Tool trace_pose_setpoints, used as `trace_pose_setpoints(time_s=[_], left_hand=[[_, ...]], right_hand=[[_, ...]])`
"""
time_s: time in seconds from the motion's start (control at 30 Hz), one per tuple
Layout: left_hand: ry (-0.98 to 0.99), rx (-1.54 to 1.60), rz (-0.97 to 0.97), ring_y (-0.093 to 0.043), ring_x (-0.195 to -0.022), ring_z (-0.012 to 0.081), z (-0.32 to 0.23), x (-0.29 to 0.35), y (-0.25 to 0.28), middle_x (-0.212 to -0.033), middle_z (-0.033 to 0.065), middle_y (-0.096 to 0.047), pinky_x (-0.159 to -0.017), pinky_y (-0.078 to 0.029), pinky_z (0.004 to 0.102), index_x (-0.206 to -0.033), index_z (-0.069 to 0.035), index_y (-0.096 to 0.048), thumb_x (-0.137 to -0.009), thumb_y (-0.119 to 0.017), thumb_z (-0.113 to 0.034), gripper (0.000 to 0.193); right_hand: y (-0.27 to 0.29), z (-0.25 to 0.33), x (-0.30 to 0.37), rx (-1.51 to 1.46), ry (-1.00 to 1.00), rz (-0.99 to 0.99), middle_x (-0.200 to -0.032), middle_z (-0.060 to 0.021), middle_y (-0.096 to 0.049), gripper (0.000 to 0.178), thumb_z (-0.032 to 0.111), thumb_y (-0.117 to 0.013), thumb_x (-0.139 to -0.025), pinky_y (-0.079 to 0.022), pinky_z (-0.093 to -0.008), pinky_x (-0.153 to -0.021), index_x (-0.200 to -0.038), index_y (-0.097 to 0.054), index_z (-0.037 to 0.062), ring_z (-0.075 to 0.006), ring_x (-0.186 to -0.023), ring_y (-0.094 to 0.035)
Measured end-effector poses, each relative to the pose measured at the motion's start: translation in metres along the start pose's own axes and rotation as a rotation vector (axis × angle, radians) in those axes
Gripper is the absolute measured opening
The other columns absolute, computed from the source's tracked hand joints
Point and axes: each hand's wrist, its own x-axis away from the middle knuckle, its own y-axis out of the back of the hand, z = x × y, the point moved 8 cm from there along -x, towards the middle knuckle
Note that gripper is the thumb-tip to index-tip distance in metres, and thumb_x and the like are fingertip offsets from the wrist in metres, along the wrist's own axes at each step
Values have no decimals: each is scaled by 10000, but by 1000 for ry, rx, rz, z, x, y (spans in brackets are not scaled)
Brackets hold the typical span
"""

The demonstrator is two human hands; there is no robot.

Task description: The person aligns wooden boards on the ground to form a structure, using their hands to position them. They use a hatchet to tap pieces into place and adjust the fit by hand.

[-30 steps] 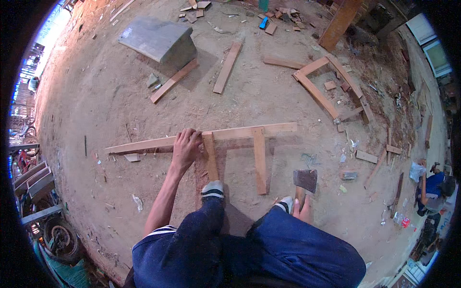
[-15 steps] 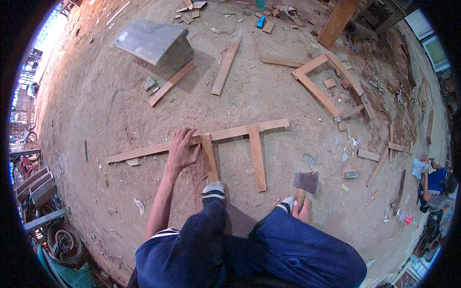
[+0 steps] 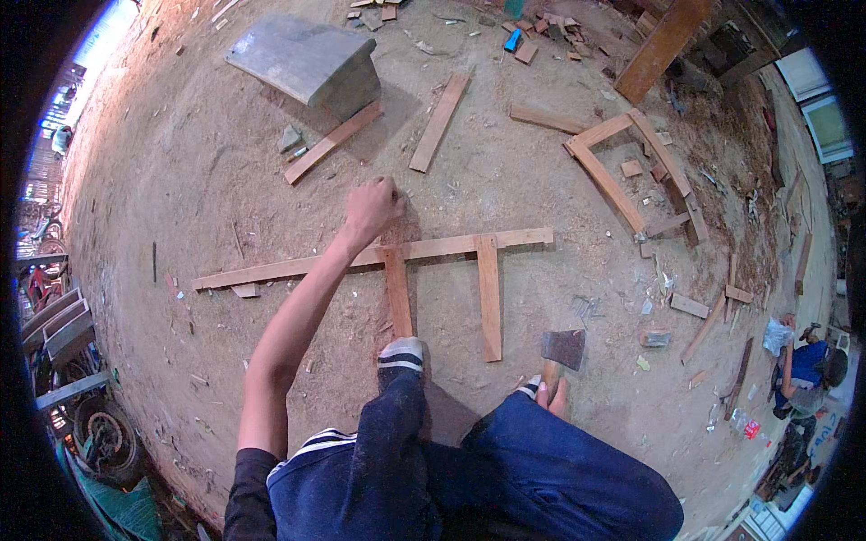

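Observation:
My left hand [image 3: 374, 207] is stretched out beyond the long wooden strip [image 3: 307, 264], its fingers curled in and turned away, so anything inside them is hidden. Two short wooden pieces [image 3: 488, 302] meet the strip and point back toward me; my left foot touches the end of the nearer one [image 3: 398, 293]. Low on the right, beside my right foot, my right hand [image 3: 554, 398] is closed round the handle of a hatchet [image 3: 564, 349]. The dark hatchet head points away from me, and my knee covers part of that hand.
Farther off stand a grey metal box-like block [image 3: 302, 63] and a joined wooden frame [image 3: 606, 185]. Loose wooden strips [image 3: 440, 122] lie around. A small pile of nails [image 3: 586, 308] is near the hatchet. Another person [image 3: 807, 365] sits at the far right.
My left hand has left the long strip, reached farther away past it, and its spread fingers have curled in. My right hand keeps hold of the hatchet.

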Motion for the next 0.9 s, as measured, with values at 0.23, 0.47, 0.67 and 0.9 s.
trace_pose_setpoints(time_s=[0.23, 0.47, 0.67, 0.9], left_hand=[[79, -112, -67, -727, -839, 394, 16, 2, -8, -915, 213, -738, -717, -575, 503, -908, -22, -738, -857, -707, -287, 272], [68, 10, -67, -721, -778, 423, 9, -3, 5, -840, 265, -717, -701, -579, 521, -901, 13, -723, -797, -664, -250, 289], [19, 13, -190, -717, -811, 433, 16, 12, 28, -861, 253, -717, -713, -572, 529, -891, -4, -718, -788, -693, -259, 276], [100, -21, -24, -712, -894, 409, 1, 19, 11, -909, 233, -726, -765, -573, 502, -928, -35, -731, -817, -753, -301, 289]], right_hand=[[4, 34, 12, -33, -10, 50, -1404, -354, -558, 729, 427, -586, -1026, -432, -477, -1100, -1551, -377, -33, -482, -1310, -553], [0, 18, 2, -58, -15, 85, -1370, -360, -568, 743, 451, -557, -1029, -464, -519, -1042, -1526, -371, -69, -515, -1237, -581], [-1, 31, -1, -77, 57, 100, -1380, -369, -562, 758, 473, -552, -1023, -455, -513, -1069, -1518, -387, -78, -512, -1259, -574], [-1, 17, 0, -53, 49, 63, -1333, -363, -587, 741, 429, -592, -1005, -469, -511, -1054, -1530, -368, -43, -509, -1232, -592]])
